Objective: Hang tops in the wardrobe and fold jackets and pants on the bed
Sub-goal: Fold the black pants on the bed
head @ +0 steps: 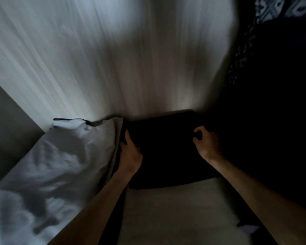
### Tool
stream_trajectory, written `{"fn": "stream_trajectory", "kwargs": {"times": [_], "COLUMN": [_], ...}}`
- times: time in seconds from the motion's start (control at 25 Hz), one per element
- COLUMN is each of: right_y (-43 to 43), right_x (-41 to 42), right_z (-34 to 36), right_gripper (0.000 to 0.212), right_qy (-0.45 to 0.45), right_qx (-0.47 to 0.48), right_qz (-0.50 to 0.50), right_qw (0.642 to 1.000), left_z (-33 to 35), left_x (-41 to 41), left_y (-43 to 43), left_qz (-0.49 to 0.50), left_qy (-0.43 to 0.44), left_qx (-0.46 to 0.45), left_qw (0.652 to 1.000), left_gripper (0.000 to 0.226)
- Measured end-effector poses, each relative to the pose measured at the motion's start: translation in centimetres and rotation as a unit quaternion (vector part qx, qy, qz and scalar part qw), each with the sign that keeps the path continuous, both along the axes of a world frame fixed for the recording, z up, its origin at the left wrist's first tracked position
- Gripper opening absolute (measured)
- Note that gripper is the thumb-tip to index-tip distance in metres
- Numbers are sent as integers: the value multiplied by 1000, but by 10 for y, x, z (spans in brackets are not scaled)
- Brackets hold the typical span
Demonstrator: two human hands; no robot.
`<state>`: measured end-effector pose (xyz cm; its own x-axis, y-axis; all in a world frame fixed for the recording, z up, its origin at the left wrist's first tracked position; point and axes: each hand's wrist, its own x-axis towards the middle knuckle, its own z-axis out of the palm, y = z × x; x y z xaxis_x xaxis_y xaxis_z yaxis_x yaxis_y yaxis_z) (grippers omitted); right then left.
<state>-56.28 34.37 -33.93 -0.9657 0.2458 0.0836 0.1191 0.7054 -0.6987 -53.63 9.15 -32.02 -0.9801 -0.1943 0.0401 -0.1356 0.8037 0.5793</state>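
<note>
A dark folded garment (164, 152) lies flat on the pale bed sheet (175, 213), roughly square, in the lower middle of the dim, motion-blurred head view. My left hand (130, 152) grips its left edge, thumb on top and fingers tucked under. My right hand (208, 141) sits over the garment's right part with fingers curled; whether it pinches the cloth is lost in the dark.
A white crumpled pillow or duvet (57, 165) lies left of the garment. A pale wall (113, 59) rises behind the bed. A dark mass with a patterned cloth (279, 7) fills the right side. A grey surface (9, 121) shows at the far left.
</note>
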Motion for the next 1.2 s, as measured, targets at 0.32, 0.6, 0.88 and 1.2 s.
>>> {"fn": "stream_trajectory", "kwargs": {"times": [0.32, 0.6, 0.88, 1.2], "right_y": [-30, -34, -9, 30], "right_x": [-16, -3, 96, 358], "right_z": [-16, -4, 26, 100], "right_gripper": [68, 67, 54, 18], "right_qy": [-23, -72, -103, -29], "right_qx": [294, 292, 251, 57], "right_qz": [131, 119, 166, 24], "right_qw": [947, 946, 948, 998], "left_z": [-44, -45, -3, 102], "left_x": [-31, -37, -4, 203], "left_y": [27, 24, 35, 126], "left_qz": [-135, -154, -202, -468], "left_qy": [58, 34, -17, -36], "left_qx": [-286, -295, -235, -117], "left_qw": [947, 943, 951, 875], "left_gripper": [82, 89, 69, 28]}}
